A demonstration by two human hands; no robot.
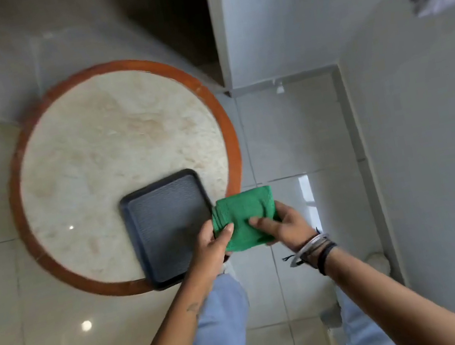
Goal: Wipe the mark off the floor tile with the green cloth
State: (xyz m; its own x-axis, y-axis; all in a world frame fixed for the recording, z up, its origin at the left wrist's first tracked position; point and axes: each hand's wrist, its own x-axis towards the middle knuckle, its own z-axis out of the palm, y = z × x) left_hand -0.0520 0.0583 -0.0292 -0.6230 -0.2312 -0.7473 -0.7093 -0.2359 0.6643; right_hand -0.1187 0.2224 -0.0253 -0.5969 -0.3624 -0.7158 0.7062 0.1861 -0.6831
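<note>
The cloth (243,219) is bright green. The tray (169,228) is dark blue-grey with a fine dotted texture. The desk (113,150) is mottled cream, rimmed reddish-brown. The floor (52,340) tiles are glossy pale grey-beige.

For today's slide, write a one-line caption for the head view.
Both hands, left hand and right hand, hold a folded green cloth above the floor tile, beside a round table.

— What did the hands hold?
— The left hand (213,243) and right hand (282,223) both gripped a folded green cloth (245,218) in the air.
— And nearby?
— A dark tray (166,228) lay on the round table (113,150), overhanging its near edge, above the pale floor tiles (274,133).
</note>
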